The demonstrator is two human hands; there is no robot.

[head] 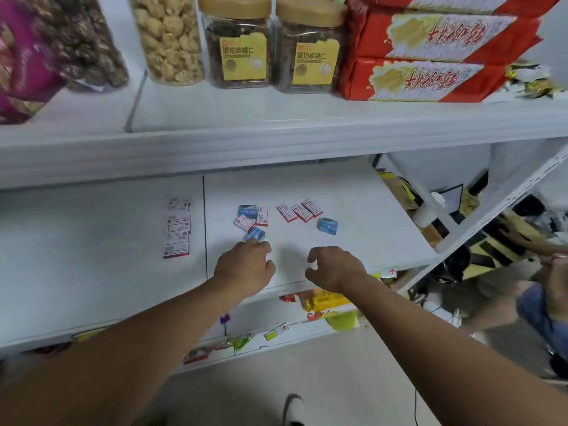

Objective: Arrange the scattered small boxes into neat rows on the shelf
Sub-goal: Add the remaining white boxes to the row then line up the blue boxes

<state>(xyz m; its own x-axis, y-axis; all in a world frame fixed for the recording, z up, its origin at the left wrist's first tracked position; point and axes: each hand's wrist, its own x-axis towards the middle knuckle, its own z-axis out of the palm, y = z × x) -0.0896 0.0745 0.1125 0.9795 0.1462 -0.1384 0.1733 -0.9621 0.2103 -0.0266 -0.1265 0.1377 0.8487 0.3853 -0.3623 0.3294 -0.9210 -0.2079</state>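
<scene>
Left hand (246,265), centre frame, fingertips on or pinching a blue box (255,234); the grip is hidden. Right hand (333,267) beside it, fingers loosely curled, holding nothing. Loose boxes (295,212) lie above both hands; a neat row (177,228) centre-left. Labels unreadable.

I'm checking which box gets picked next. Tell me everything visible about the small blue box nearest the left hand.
The small blue box looks like printed cardboard, blue with a pale label on its face. It lies tilted on the white shelf, at the near end of a loose cluster of red-and-white boxes. The left hand reaches it, fingertips at its near edge; whether they grip it cannot be told.
</scene>
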